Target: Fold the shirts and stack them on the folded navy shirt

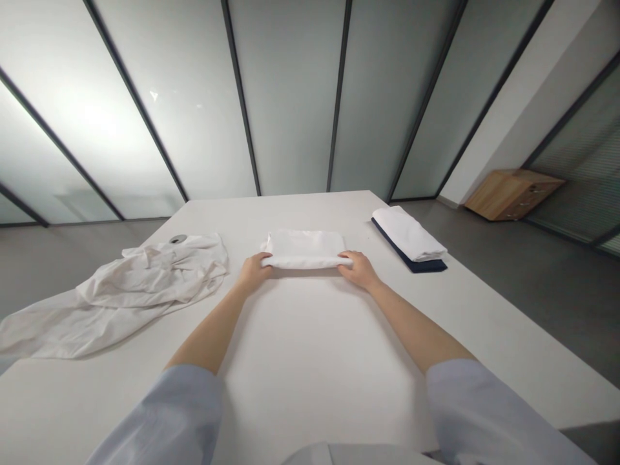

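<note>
A folded piece of white cloth [306, 245] lies in front of me near the middle of the table, its near edge slightly raised. My left hand [255, 271] is closed on the near left corner of the cloth. At the near right corner, my right hand [359, 268] grips the same edge, thumb on top. The fingers beneath the cloth are partly hidden on both sides. Both arms reach straight forward over the table.
A crumpled white garment [155, 278] spreads along the table's left side, a small grey round object [178, 239] at its far edge. On the right, folded white cloth [409, 232] rests on folded dark navy cloth [426, 266]. The white table [314, 349] ends before frosted panels.
</note>
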`<state>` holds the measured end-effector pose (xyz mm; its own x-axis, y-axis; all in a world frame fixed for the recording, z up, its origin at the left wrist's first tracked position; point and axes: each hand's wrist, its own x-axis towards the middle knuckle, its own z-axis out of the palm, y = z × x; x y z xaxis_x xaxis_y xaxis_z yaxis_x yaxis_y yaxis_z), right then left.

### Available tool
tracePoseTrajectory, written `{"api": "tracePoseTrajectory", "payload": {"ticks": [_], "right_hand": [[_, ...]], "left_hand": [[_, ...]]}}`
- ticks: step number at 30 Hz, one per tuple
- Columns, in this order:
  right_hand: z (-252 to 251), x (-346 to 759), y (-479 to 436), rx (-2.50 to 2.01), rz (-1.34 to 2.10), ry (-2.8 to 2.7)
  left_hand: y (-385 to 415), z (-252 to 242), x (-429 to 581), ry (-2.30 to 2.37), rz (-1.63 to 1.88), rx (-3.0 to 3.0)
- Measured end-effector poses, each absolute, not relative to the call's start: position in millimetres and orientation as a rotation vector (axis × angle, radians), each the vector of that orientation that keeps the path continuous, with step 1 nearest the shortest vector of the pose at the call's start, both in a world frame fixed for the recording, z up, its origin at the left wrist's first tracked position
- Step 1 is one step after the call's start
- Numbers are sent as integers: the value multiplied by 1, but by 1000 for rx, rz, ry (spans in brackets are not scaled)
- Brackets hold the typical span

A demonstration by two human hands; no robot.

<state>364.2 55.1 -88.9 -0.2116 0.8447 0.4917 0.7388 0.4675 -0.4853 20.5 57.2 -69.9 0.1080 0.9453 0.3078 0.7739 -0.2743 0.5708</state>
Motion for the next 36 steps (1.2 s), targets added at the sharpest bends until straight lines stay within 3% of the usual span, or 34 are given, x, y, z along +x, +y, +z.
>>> {"api": "tracePoseTrajectory", "payload": {"ticks": [4,8,14,24,36], "right_hand": [[-99,371,59,-1268,328,-1964],[-109,374,65,-1198,308,-2106],[-107,373,65,-1213,381,-2061],[-96,370,59,-1260,605,-1871],[-97,356,64,-1501,476,-1680]], "left_hand": [[60,-73,11,1515,1101,1765],[64,-77,2,1398,932,2079],[68,-81,-1,1594,815,2367],[65,-81,13,1368,1176,1700],[69,-77,23,1832,1076,1813]]}}
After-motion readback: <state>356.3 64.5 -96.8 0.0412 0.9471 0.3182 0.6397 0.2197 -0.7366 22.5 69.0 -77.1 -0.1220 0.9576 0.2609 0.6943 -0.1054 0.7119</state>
